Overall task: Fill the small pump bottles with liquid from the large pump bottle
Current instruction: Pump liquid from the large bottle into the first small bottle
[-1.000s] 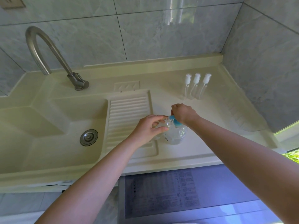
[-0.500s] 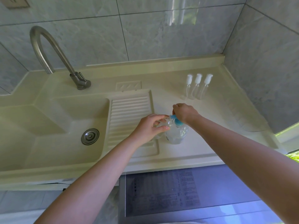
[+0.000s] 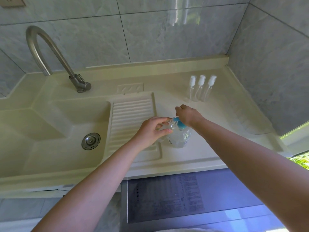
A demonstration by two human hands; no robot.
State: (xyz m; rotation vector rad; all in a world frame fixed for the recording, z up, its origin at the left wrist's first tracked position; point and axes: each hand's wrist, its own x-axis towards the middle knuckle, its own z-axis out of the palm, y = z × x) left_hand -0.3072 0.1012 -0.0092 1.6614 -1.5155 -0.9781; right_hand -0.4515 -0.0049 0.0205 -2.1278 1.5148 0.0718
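Head view: hands (image 3: 153, 129) apparently at pump (image 3: 179, 123).

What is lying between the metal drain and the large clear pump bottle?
In the head view, the cream ribbed washboard and the left hand lie there.

— What's around me here?
— I see grey marbled wall tiles (image 3: 93, 39), a cream worktop (image 3: 197, 153) with a moulded sink (image 3: 55, 124) and steel tap (image 3: 50, 54).
— Light?
— Daylight from a window (image 3: 299, 148) at right.
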